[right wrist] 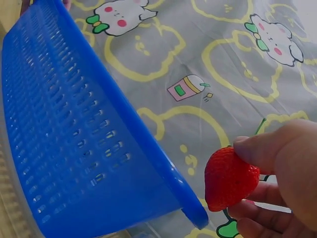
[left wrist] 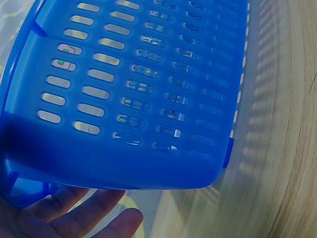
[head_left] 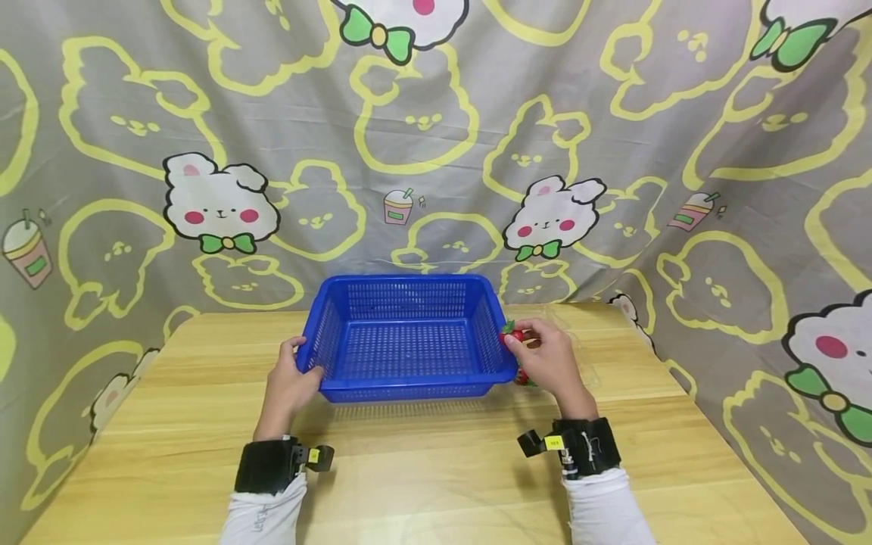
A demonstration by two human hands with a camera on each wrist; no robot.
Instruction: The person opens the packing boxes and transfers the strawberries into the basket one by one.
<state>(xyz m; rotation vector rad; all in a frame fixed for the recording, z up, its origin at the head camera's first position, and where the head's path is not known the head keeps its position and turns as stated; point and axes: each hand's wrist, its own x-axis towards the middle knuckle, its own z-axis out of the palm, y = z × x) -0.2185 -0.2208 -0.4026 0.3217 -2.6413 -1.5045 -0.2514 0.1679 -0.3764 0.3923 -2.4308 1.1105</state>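
Note:
A blue perforated plastic basket stands in the middle of the wooden table, with nothing visible inside. My left hand grips its left rim, and in the left wrist view some fingers show beneath that rim. Beside the right rim, my right hand pinches a red strawberry with a green stem between thumb and fingers. The strawberry is just outside the rim in the right wrist view. Another strawberry lies below that hand by the basket's right side, partly hidden.
A clear plastic container, faint and partly covered by the right hand, lies on the table to the right. Behind and around the table hangs a grey curtain with cartoon rabbits.

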